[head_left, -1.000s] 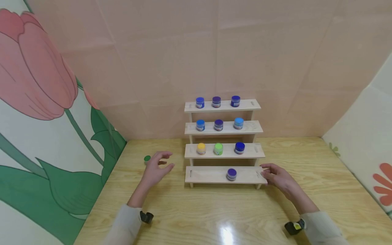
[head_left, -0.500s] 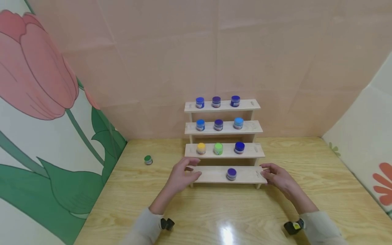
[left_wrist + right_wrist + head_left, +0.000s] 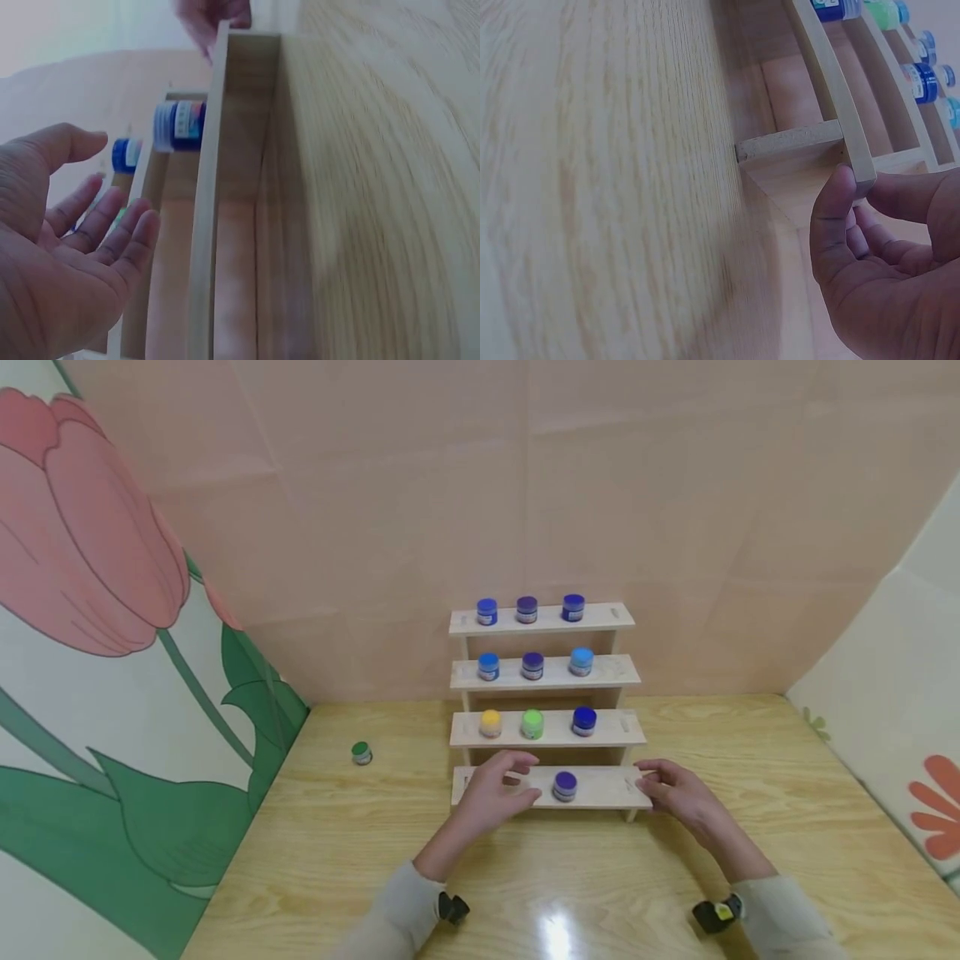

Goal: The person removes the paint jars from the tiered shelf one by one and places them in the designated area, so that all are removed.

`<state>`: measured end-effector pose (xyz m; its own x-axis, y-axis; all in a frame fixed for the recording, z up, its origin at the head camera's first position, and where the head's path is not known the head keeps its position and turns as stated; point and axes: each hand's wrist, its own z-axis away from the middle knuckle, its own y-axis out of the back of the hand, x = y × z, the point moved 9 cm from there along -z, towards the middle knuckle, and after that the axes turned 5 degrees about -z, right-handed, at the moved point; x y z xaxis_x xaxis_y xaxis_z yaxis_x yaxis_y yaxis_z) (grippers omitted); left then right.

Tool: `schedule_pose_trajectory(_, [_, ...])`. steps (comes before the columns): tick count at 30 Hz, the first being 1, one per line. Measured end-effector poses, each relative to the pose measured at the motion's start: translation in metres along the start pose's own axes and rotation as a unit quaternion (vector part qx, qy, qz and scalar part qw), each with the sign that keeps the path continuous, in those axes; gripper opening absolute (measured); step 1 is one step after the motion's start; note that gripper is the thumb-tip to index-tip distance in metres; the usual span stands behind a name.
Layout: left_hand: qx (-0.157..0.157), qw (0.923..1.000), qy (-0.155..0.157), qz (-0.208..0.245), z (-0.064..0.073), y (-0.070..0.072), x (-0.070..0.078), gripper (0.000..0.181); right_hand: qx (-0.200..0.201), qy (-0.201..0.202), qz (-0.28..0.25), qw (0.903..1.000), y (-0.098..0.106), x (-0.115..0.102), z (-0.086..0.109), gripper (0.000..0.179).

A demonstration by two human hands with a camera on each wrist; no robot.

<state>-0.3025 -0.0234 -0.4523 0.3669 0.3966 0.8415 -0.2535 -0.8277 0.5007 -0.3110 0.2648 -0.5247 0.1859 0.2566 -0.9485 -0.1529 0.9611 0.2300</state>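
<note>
A small paint jar with a purple lid point(image 3: 565, 786) stands on the lowest step of a pale wooden four-step rack point(image 3: 474, 729). My left hand point(image 3: 491, 795) is over the left part of that step, just left of the jar, with thumb and fingers apart and nothing between them. In the left wrist view the jar point(image 3: 180, 126) stands beyond the fingertips, not touched. My right hand point(image 3: 678, 793) pinches the right end of the lowest board between thumb and fingers, as the right wrist view shows at the board's end point(image 3: 862, 171).
Three jars stand on each upper step, among them a yellow jar point(image 3: 491, 723), a light green jar point(image 3: 532, 724) and a dark blue jar point(image 3: 584, 721). A green-lidded jar point(image 3: 362, 753) stands on the wooden table point(image 3: 360, 827), left of the rack. A pinkish backdrop point(image 3: 360, 543) hangs behind.
My left hand has moved right, from beside the green-lidded jar to over the lowest step near the purple-lidded jar. The right hand has stayed at the board's end.
</note>
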Motion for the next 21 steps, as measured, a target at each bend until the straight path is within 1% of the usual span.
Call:
schedule_pose_trajectory(6, [-0.024, 0.9997, 0.009, -0.003, -0.010, -0.020, 0.003, 0.042, 0.001, 0.003, -0.006, 1.0000, 0.001, -0.001, 0.001, 0.049])
schedule_pose_trajectory(16, [-0.045, 0.9988, 0.019, -0.009, -0.019, -0.039, 0.001, 0.042, -0.002, 0.009, -0.007, 0.9999, 0.000, -0.003, 0.001, 0.049])
schedule_pose_trajectory(19, [-0.048, 0.9985, 0.013, -0.023, -0.021, -0.045, 0.000, 0.041, -0.002, 0.008, -0.003, 1.0000, 0.001, -0.003, 0.001, 0.049])
schedule_pose_trajectory(21, [-0.050, 0.9978, 0.015, -0.042, -0.023, -0.048, -0.001, 0.041, 0.000, 0.005, -0.003, 1.0000, 0.001, -0.002, 0.001, 0.049])
